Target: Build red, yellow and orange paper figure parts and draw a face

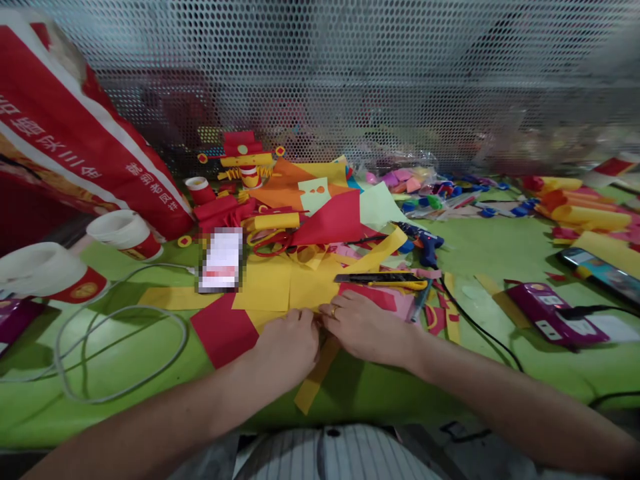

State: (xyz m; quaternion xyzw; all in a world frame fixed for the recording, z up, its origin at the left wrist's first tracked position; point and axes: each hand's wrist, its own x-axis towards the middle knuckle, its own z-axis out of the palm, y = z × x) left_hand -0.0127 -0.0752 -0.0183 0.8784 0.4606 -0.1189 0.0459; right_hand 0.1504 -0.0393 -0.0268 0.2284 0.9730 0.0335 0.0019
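My left hand and my right hand meet at the table's front middle, fingers curled and fingertips pinched together. Whatever lies between the fingertips is hidden. A yellow paper strip comes out below the hands towards the front edge; I cannot tell whether they grip it. Yellow paper sheets lie just beyond my fingers, and a red paper square is left of my left hand. Past my right hand rests a yellow-and-black utility knife. Red-handled scissors lie farther back.
Left are a phone with a white cable, paper cups and a large red bag. A red-and-yellow paper figure stands behind. On the right are a blue glue gun, a purple power strip and another phone.
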